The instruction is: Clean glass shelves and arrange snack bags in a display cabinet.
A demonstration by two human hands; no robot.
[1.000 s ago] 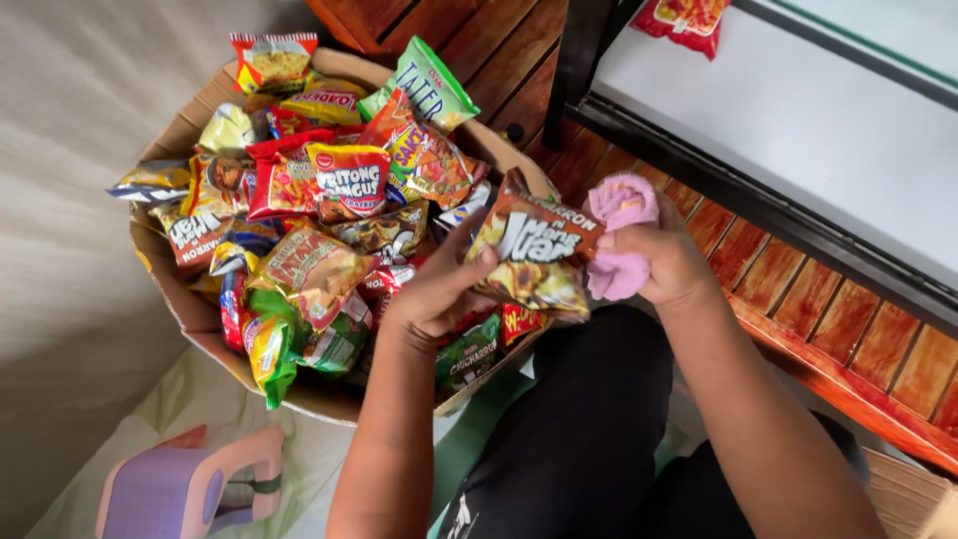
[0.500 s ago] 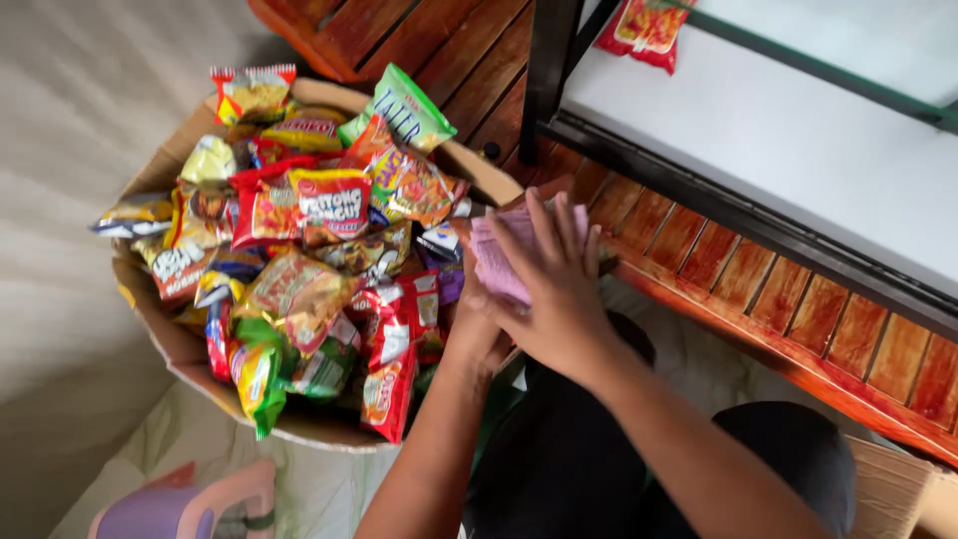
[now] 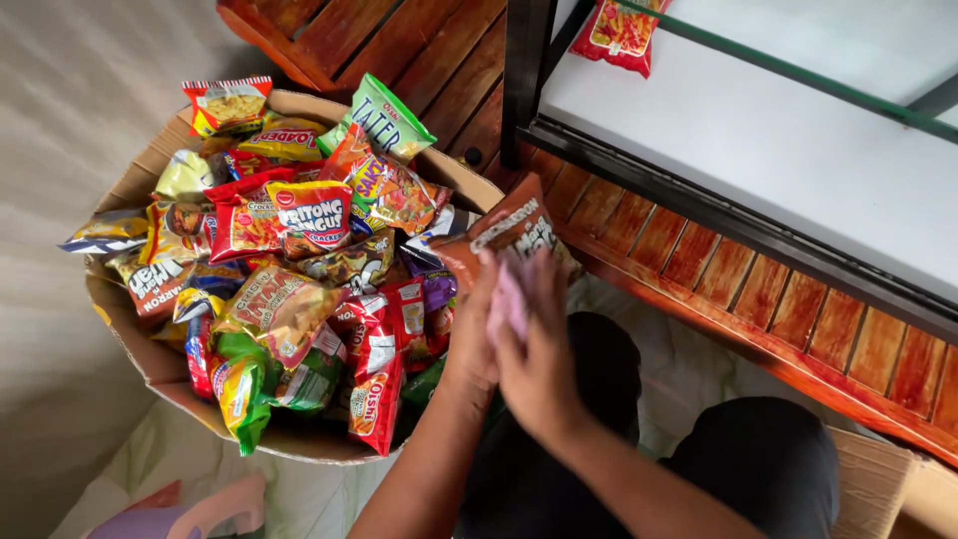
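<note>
Between the two hands, held up just above the person's lap, a brown snack packet point(image 3: 511, 232) stands tilted with its top leaning away from the body, and a pink cloth point(image 3: 509, 299) is pressed against its near face. Behind the packet, the left hand point(image 3: 473, 334) has its fingers curled around the lower edge, gripping it. In front, the right hand point(image 3: 544, 349) lies nearly flat, fingers together and stretched upward, pinning the cloth to the packet; only a strip of pink shows past its fingers. Just left of the left hand sits a cardboard box point(image 3: 140, 339) heaped with bright snack bags, the nearest red packet point(image 3: 374, 384) hanging over the rim close to the left wrist. Farther off on that side a green bag point(image 3: 391, 115) pokes up from the pile. Beyond the right hand runs a wooden slatted bench point(image 3: 758, 299), and above it a white shelf point(image 3: 798, 130) in a dark frame, with a red packet point(image 3: 621, 30) lying at its far edge.
</note>
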